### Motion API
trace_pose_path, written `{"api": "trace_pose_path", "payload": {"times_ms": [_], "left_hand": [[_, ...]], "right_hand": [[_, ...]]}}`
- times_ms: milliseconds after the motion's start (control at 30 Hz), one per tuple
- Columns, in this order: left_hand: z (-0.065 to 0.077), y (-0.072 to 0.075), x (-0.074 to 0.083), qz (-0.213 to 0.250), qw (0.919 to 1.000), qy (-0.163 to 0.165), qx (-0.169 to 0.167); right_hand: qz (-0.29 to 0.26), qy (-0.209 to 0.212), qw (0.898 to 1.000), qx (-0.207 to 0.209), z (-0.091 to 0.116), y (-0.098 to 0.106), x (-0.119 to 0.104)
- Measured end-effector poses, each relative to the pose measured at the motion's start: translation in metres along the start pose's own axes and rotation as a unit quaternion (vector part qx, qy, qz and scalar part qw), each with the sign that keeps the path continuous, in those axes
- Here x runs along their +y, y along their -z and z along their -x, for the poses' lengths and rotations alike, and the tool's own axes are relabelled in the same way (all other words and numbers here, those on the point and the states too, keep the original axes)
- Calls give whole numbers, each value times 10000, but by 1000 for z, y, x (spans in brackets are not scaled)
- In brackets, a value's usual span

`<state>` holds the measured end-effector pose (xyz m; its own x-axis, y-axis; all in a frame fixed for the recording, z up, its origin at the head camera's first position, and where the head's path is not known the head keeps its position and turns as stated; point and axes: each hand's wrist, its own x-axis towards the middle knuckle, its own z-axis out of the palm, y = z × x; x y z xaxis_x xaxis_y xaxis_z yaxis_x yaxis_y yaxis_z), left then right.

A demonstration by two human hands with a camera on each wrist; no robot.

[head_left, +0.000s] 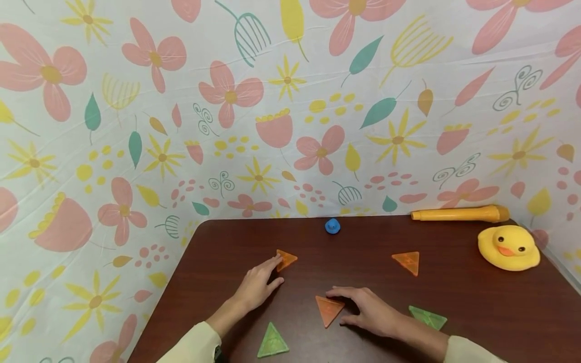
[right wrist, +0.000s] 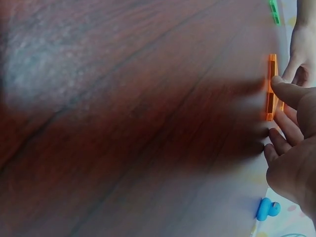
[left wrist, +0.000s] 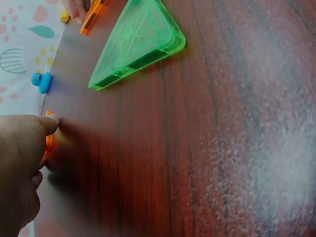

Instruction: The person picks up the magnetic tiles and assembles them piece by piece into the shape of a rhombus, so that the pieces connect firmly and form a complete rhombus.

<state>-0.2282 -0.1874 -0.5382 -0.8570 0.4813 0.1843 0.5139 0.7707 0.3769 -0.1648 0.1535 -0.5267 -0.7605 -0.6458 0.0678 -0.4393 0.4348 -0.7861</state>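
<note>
Fingertips of my left hand rest on an orange translucent triangle tile, partly covering it, while the thumb stays apart from the tile. That tile's orange edge also shows beside the thumb in the left wrist view. My right hand spreads thumb and index finger beside a second orange triangle tile, the index at its top corner. In the right wrist view, this tile lies flat beside the thumb. A green triangle tile lies between the forearms, nearer the front.
A third orange triangle tile lies at the right, and a second green one beside the right forearm. A small blue duck, a yellow microphone-shaped toy and a large yellow duck line the back, before a flowered cloth.
</note>
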Motion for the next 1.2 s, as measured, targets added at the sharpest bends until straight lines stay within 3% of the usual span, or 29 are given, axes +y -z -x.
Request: {"api": "trace_pose_path", "payload": {"times_ms": [433, 800, 1200], "left_hand": [[-11, -7, -13, 608, 9947, 4, 823], [-13, -11, -20, 692, 9933, 16, 928], [-14, -12, -21, 608, 9944, 78, 865]], "right_hand": [[-59, 59, 10000, 53, -9, 2, 3], [78, 449, 9989, 78, -14, 7, 5], [-164, 553, 9983, 93, -17, 6, 7]]}}
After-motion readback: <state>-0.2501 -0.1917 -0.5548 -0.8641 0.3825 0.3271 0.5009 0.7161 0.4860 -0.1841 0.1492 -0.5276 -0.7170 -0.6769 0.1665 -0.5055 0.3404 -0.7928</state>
